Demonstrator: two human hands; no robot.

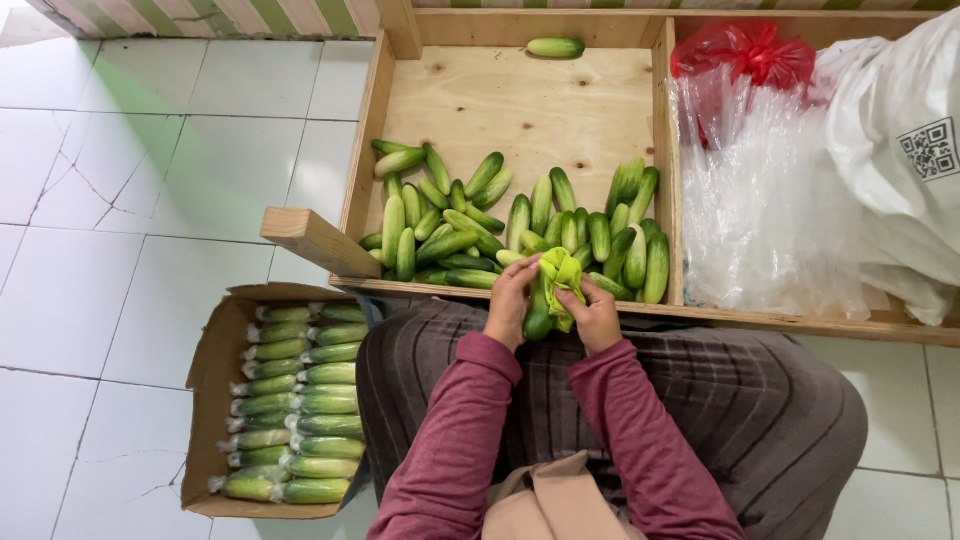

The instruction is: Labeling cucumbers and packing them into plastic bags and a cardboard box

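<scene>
My left hand (511,300) grips a dark green cucumber (538,315) held upright over my lap. My right hand (593,312) holds a yellow-green cloth (562,272) pressed against the same cucumber. Just beyond both hands, a heap of loose cucumbers (480,225) lies along the near edge of a shallow wooden crate (520,100). One lone cucumber (555,47) rests at the crate's far wall.
A cardboard box (212,370) at my left holds rows of plastic-wrapped cucumbers (295,400). The crate's right compartment has clear plastic bags (760,200), a red bag (745,50) and a white sack (900,150). A wooden post (318,240) juts out over white floor tiles.
</scene>
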